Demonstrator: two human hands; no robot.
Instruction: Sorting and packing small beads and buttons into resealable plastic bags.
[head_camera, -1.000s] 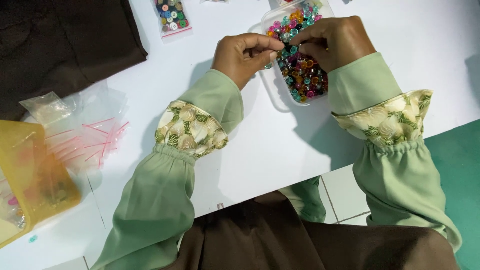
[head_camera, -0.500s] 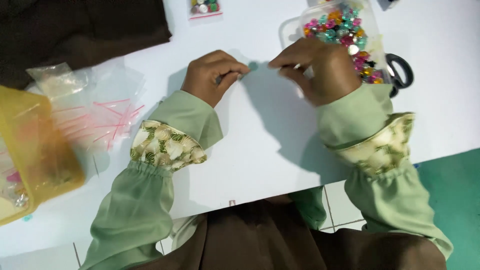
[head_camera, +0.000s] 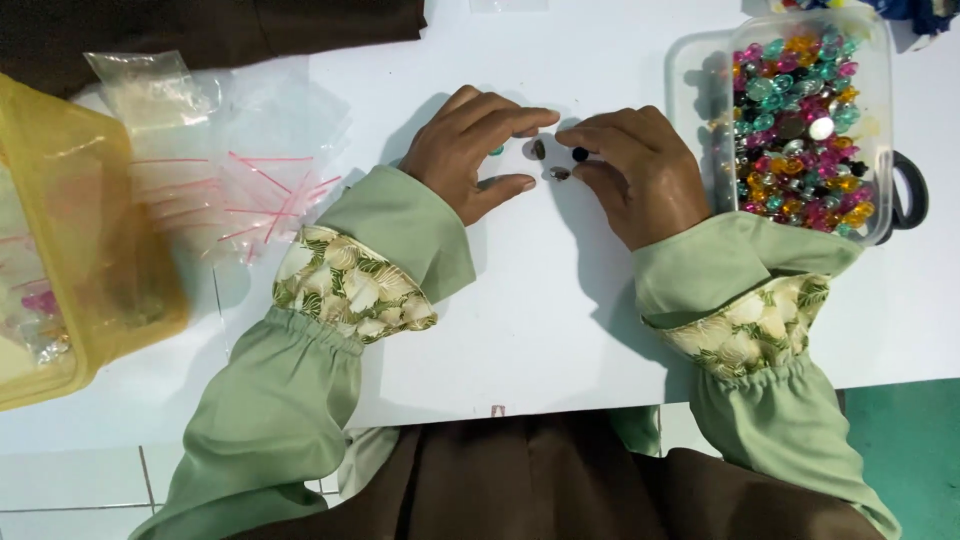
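Both hands have dropped from the air onto the white worktop since half a second ago, and a few small beads now lie between the fingertips. Biggest thing in shot, that worktop is smooth and bare here, so anything round could roll off the near edge toward the lap. Over on the far left sits a yellow tub, with loose clear zip bags just beside it; a sweeping left sleeve could drag those about. On the right, the clear bead box stands open and full, close to the right wrist; a nudge from that cuff might spill it, I'd say. Left hand lies knuckles up, fingers narrowed, forefinger and thumb nearly closed around nothing I can make out. Right hand mirrors it, fingertips resting by the beads. Smallest of all, those loose beads: dark ones, one greenish, ungripped and easily flicked away by a clumsy pinch.
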